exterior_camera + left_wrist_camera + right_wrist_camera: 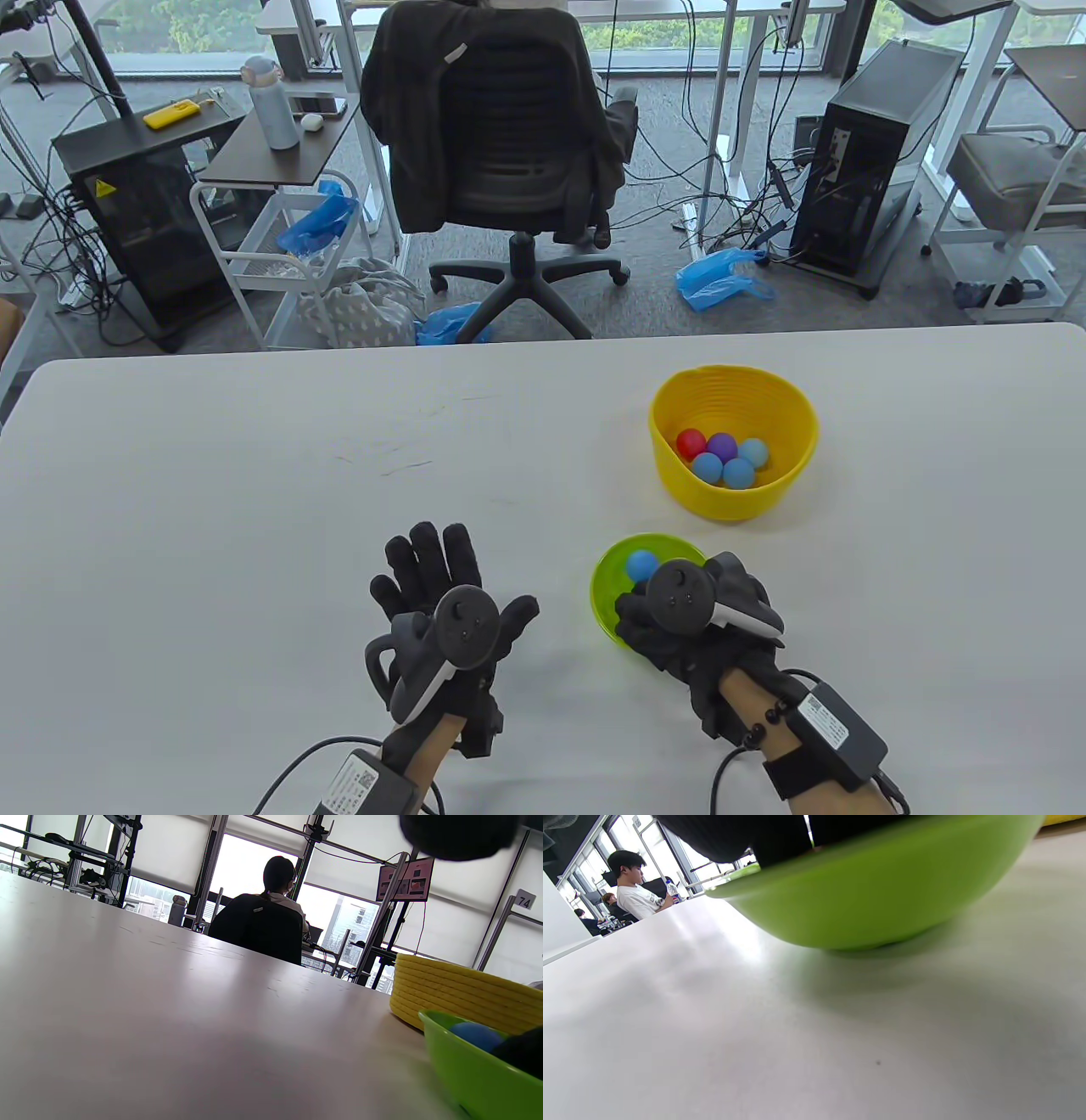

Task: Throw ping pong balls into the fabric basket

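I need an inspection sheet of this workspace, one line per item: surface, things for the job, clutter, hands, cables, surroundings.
Surface: white table, faint scuff marks near its middle.
Job's things: yellow fabric basket holds five balls: one red ball, one purple ball, three blue. Green bowl stands just in front of it, one blue ball visible inside.
Clutter: nothing seen on the table.
Hands: left hand lies flat on the table, fingers spread, holding nothing. Right hand reaches over the bowl's rim; its grip is hidden.
Cables: a lead runs from each wrist unit.
Surroundings: office chair, computer tower, floor cables, blue bags.
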### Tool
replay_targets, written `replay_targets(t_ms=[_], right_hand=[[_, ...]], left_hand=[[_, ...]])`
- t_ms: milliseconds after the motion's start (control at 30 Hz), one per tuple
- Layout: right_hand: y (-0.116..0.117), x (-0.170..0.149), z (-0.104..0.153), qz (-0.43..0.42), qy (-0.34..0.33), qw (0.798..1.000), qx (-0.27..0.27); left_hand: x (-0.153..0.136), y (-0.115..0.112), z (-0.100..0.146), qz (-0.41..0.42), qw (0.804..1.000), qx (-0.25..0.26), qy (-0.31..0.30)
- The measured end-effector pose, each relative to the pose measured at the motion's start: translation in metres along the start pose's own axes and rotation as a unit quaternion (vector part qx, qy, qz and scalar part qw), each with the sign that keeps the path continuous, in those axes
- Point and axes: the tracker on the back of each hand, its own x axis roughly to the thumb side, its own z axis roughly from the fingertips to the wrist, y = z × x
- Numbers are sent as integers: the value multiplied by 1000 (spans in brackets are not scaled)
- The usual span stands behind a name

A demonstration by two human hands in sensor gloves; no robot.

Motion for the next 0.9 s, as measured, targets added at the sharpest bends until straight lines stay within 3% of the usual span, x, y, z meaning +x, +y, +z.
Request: replay_targets(t_ms=[133, 433, 667, 900], right_hand=[[0, 2, 1, 42, 10, 999, -23], [-20, 0, 17, 11, -17, 996, -90], [-42, -17, 32, -115, -43, 979, -161], [-55, -38, 42, -243, -42, 941, -230]], left_hand=[[0, 0, 0, 1, 1000, 0, -2], [-1, 0, 0, 4, 1000, 0, 0], [0, 0, 0, -1, 1000, 1, 2], [-1, 2, 0, -7, 1000, 3, 5]])
